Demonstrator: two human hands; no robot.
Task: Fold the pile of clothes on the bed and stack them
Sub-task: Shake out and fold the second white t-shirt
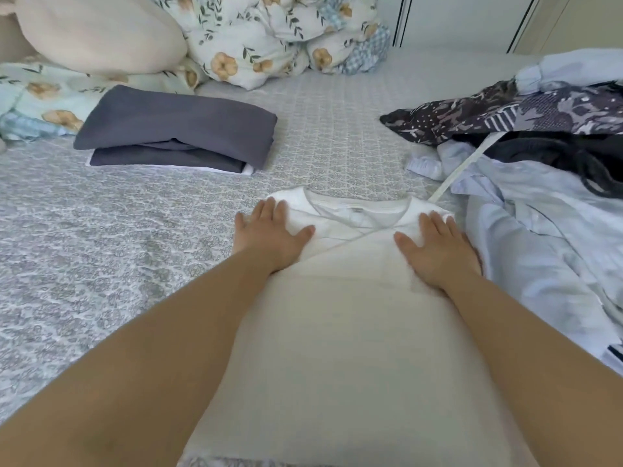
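Observation:
A white T-shirt (pixel 340 315) lies flat on the bed in front of me, collar pointing away, its sides folded in over the middle. My left hand (pixel 269 235) presses flat on its left shoulder with straight fingers. My right hand (pixel 438 251) lies flat on the right shoulder in the same way. At the back left sits a stack of folded grey clothes (pixel 178 129). An unfolded pile of clothes (pixel 539 170), light blue, black and dark patterned, is heaped at the right.
The bed (pixel 101 237) has a grey patterned sheet, bare on the left. A cream pillow (pixel 101 32) and a bunched floral duvet (pixel 269 38) lie at the head. A white strap (pixel 462 170) runs from the pile toward the shirt.

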